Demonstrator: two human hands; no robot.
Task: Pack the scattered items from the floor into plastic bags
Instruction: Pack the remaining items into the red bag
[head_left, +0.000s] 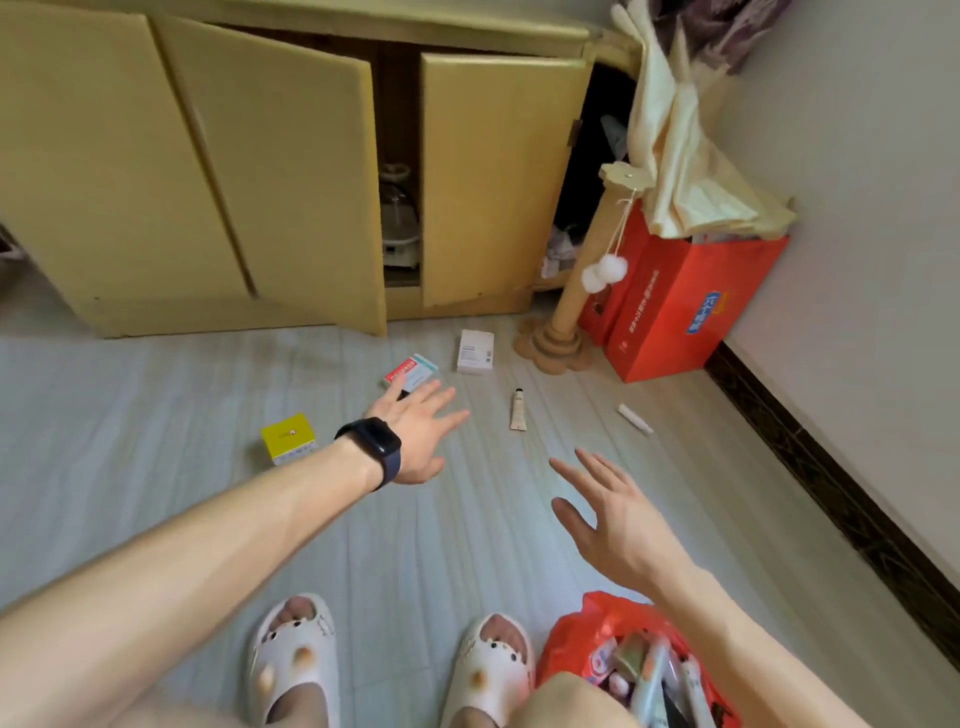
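Head view: the red-and-white cardboard box (413, 375) lies just beyond the spread, empty fingers of the left hand (415, 441); the right hand (618, 525), likewise spread, is farther back.

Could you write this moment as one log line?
left hand: open, near red-and-white box | right hand: open, empty | red plastic bag: holds items | loose on floor: yellow box, white box, tube

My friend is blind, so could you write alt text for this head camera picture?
A left hand and right hand, both open, reach over a floor toward items: a yellow box, a red-and-white box, a white box, a tube and a white stick. A part-full red bag sits by the right foot. A yellow cabinet stands open behind.
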